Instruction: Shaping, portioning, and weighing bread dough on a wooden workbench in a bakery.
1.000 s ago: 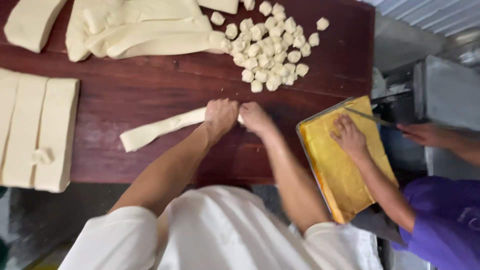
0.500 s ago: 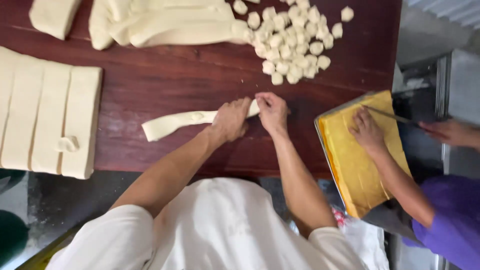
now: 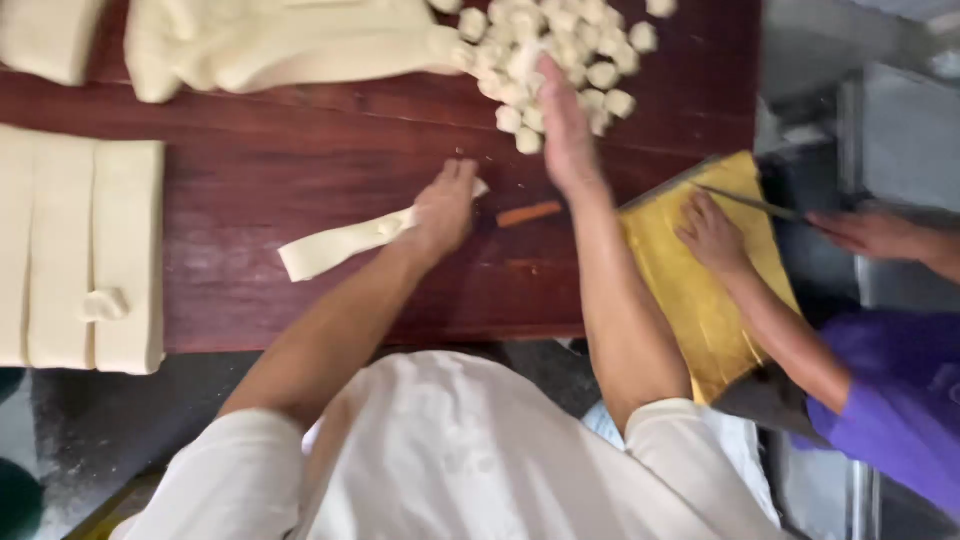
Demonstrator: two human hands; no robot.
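On the dark red wooden table (image 3: 300, 180), everything placed from the dough strip (image 3: 340, 245) lying mid-board. Left of it, a slab of pale dough cut into long bars (image 3: 80, 250); above it, a big folded dough mass (image 3: 270, 45). Right of it, a yellow tray (image 3: 690, 300) under a co-worker's hand (image 3: 712, 232), purple sleeve. Above right, a heap of small dough pieces (image 3: 570, 60). Left hand (image 3: 445, 205) lies flat, fingers loosely spread, pinning the strip's right end. Right hand (image 3: 562, 125) blurred at the heap, open, grip unreadable. Step looks like portioning: piece dropped on the heap. Next pinch likely needs the right hand back at the strip end
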